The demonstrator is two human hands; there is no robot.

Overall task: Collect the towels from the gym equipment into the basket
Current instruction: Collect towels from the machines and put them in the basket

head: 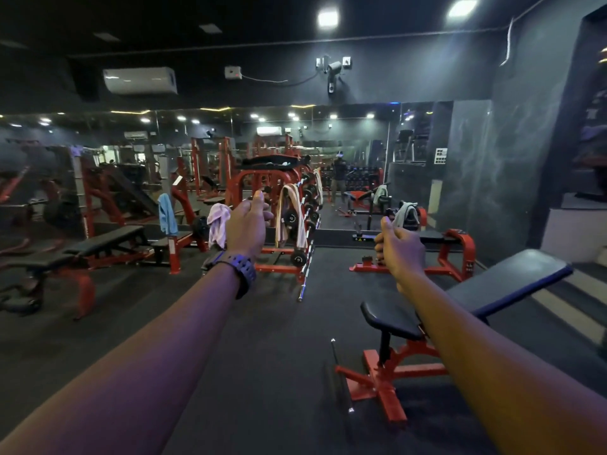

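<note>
Four towels hang ahead: pink towel (pixel 218 224) and blue towel (pixel 167 214) far left, cream towel (pixel 289 218) draped over the barbell rack (pixel 295 205), grey towel (pixel 406 214) far right. Left hand (pixel 246 226) and right hand (pixel 399 249) reach forward, fingers curled, holding nothing. No basket in sight.

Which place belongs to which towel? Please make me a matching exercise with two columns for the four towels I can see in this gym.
Column 1:
1. blue towel
2. pink towel
3. cream towel
4. grey towel

Column 2:
A. draped over the barbell rack in the middle
B. on the machine by the mirror, beyond the right hand
C. hanging on a red upright at the left
D. just left of the left hand, beyond it

Pairs: 1-C, 2-D, 3-A, 4-B
</note>
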